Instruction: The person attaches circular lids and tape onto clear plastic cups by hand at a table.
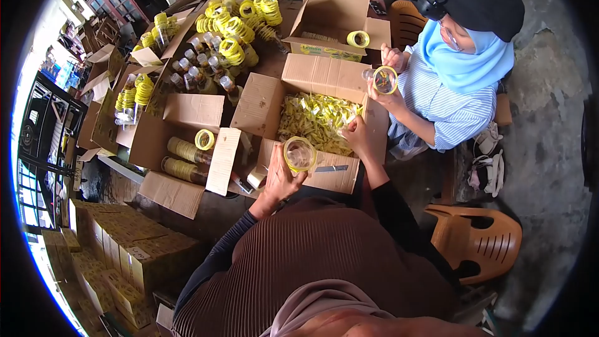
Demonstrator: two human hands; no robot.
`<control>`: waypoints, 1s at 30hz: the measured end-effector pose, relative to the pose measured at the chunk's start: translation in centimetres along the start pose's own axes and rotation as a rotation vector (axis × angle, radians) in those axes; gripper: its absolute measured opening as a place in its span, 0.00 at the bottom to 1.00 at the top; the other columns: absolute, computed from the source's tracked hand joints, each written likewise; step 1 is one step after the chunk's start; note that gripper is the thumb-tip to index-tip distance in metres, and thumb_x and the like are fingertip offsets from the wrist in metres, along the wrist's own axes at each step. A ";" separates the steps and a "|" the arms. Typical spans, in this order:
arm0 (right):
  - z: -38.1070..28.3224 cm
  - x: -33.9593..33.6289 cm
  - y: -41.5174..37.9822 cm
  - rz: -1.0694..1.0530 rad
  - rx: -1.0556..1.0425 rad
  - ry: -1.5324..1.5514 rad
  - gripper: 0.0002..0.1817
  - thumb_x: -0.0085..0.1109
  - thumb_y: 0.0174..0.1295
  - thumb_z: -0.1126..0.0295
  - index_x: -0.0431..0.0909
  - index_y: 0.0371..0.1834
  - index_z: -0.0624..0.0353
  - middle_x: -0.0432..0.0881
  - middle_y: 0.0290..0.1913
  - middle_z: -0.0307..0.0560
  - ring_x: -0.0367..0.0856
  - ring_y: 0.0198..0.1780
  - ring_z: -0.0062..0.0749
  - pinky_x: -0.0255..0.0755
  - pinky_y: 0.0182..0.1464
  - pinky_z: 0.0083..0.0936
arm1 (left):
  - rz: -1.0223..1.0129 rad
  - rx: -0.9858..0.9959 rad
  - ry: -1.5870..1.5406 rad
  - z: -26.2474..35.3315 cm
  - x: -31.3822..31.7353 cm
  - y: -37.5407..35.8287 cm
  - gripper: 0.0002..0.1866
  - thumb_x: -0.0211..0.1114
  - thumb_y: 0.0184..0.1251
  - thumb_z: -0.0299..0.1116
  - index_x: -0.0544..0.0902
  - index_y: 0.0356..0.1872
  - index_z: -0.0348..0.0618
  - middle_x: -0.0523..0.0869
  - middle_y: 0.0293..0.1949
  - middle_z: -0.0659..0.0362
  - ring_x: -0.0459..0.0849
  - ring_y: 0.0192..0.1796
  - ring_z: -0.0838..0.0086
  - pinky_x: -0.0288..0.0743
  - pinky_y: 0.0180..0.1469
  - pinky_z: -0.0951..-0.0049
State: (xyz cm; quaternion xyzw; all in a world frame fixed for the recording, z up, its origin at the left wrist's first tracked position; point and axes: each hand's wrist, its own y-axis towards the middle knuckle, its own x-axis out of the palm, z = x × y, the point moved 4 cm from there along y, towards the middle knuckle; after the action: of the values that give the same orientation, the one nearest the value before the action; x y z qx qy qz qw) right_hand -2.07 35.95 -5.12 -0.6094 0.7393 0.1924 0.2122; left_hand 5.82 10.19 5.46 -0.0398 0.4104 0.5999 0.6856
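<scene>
My left hand (281,178) is wrapped round a clear plastic jar (300,155) with a yellow rim, its round end turned up toward me. The jar is held over the near side of an open cardboard box (262,103). Small yellow-wrapped packets (315,115) fill that box. At its right side my right hand (358,137) reaches down among the packets with fingers drawn together; what they pinch is too small to make out.
Across to the right a co-worker (452,81) holds another yellow-rimmed jar (385,80). Left stands a box (187,112) with stacked yellow rings. Beyond are yellow ring bundles (234,28), capped bottles (199,65) and another open box (331,9). An orange chair (477,243) is at the right.
</scene>
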 end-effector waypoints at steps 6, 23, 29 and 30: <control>-0.6 1.1 -0.5 0.124 -0.217 -0.084 0.07 0.63 0.62 0.71 0.80 0.39 0.62 0.85 0.39 0.52 0.84 0.39 0.45 0.76 0.41 0.38 | 0.043 0.020 0.020 -1.0 -0.7 0.8 0.38 0.80 0.48 0.32 0.68 0.59 0.36 0.79 0.50 0.46 0.81 0.51 0.50 0.76 0.52 0.59; -5.1 1.2 -3.8 0.199 -0.599 -0.142 0.10 0.64 0.59 0.76 0.77 0.43 0.60 0.80 0.38 0.51 0.82 0.40 0.48 0.75 0.40 0.39 | 0.037 -0.015 0.098 -2.5 -0.2 1.4 0.30 0.78 0.45 0.30 0.75 0.50 0.35 0.82 0.41 0.47 0.81 0.47 0.50 0.77 0.48 0.57; -11.1 1.6 -7.0 -0.092 -0.416 0.046 0.13 0.67 0.62 0.65 0.75 0.35 0.62 0.78 0.34 0.51 0.80 0.32 0.46 0.73 0.36 0.37 | -0.012 0.016 0.210 -2.7 1.4 1.1 0.25 0.74 0.49 0.32 0.75 0.48 0.36 0.82 0.39 0.49 0.81 0.46 0.51 0.75 0.48 0.55; -12.1 1.4 -7.5 -0.103 -0.455 0.012 0.14 0.67 0.62 0.63 0.75 0.36 0.62 0.78 0.34 0.51 0.80 0.33 0.49 0.73 0.37 0.39 | -0.050 0.014 0.248 -2.5 1.8 1.0 0.25 0.74 0.50 0.31 0.75 0.49 0.36 0.82 0.39 0.49 0.81 0.45 0.51 0.75 0.48 0.55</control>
State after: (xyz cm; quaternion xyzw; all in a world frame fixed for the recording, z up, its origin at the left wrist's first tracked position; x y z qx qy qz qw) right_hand 4.06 26.84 4.07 -0.6797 0.6459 0.3396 0.0745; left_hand 3.52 10.48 3.17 -0.1190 0.4953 0.5703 0.6444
